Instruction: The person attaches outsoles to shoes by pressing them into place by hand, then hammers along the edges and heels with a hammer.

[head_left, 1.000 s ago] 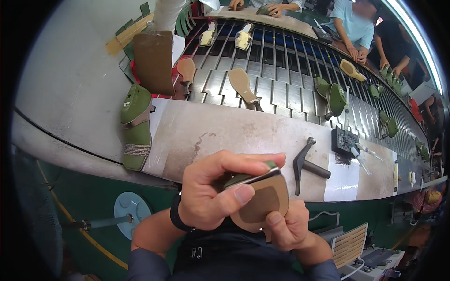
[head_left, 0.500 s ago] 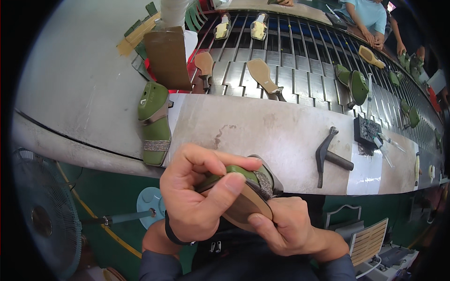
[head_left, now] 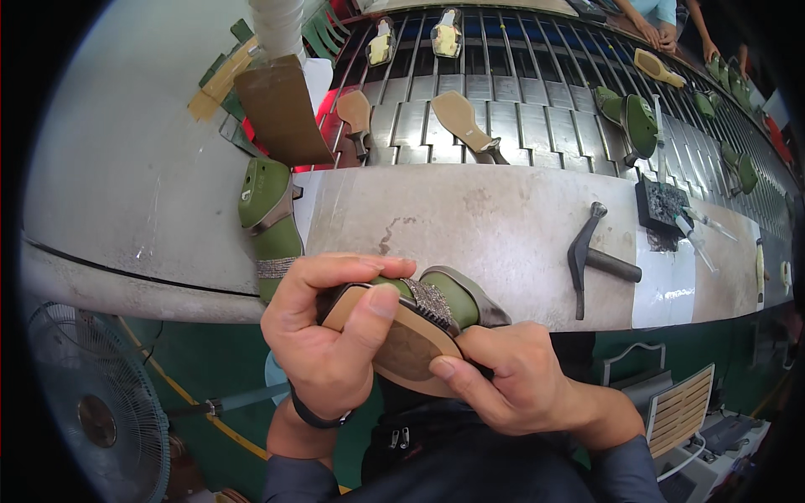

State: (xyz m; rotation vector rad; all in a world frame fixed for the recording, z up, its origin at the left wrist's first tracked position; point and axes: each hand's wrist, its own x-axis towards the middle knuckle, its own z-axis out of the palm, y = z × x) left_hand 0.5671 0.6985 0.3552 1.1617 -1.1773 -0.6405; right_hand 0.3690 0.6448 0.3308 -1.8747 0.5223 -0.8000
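Observation:
Both hands grip a sandal (head_left: 419, 345) over the near edge of the bench, its tan sole tilted toward me. It sits on a green shoe last and has a glittery strap across it. My left hand (head_left: 335, 335) is closed round one end, thumb pressed on the sole and fingers over the top. My right hand (head_left: 511, 377) pinches the sole's edge near the strap, the thumb on the underside. Beyond my left hand another green last with a sandal (head_left: 272, 205) lies on the bench. To the right rests a hammer (head_left: 591, 260) with a dark handle.
A slatted metal conveyor (head_left: 520, 134) runs behind the bench, carrying soles, heels and green lasts. A black block (head_left: 660, 207) with syringes stands at the right. A cardboard piece (head_left: 281, 113) stands at the back left. Below left is a fan (head_left: 96, 419). A co-worker's hands (head_left: 658, 33) show far right.
The sandal has been turned so that more of its sole and strap faces me. Both hands have shifted slightly left and still grip it. The view has also shifted.

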